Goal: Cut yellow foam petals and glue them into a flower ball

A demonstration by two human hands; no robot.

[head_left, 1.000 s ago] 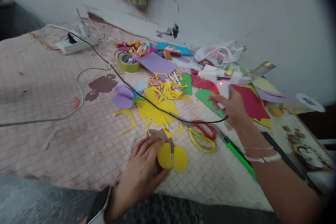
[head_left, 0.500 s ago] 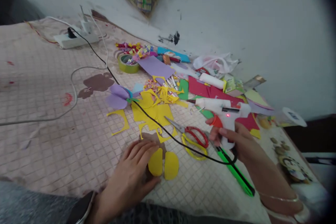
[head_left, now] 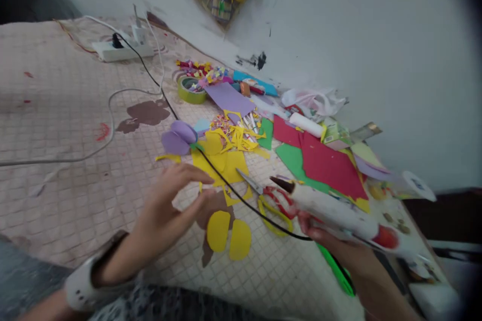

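Head view: left hand [head_left: 169, 205] spread open, right hand [head_left: 331, 235] gripping a hot glue gun [head_left: 331, 213].

We've got a pale pink bedsheet [head_left: 64, 110] with a small tiled grid and brown and red stains, left. Near centre we see yellow paper ovals [head_left: 218, 230], purple paper petals [head_left: 175, 143] farther left. On the right: red paper [head_left: 327, 163], green paper [head_left: 289, 158], a white glue gun [head_left: 327, 210] with dark tip, red-and-yellow scissors [head_left: 274, 205].

Soft, even light, only faint shadows, no harsh glare; motion blur across the left hand [head_left: 169, 205] and hot glue gun [head_left: 331, 215]; dark curved vignette, warped edges along the right side.
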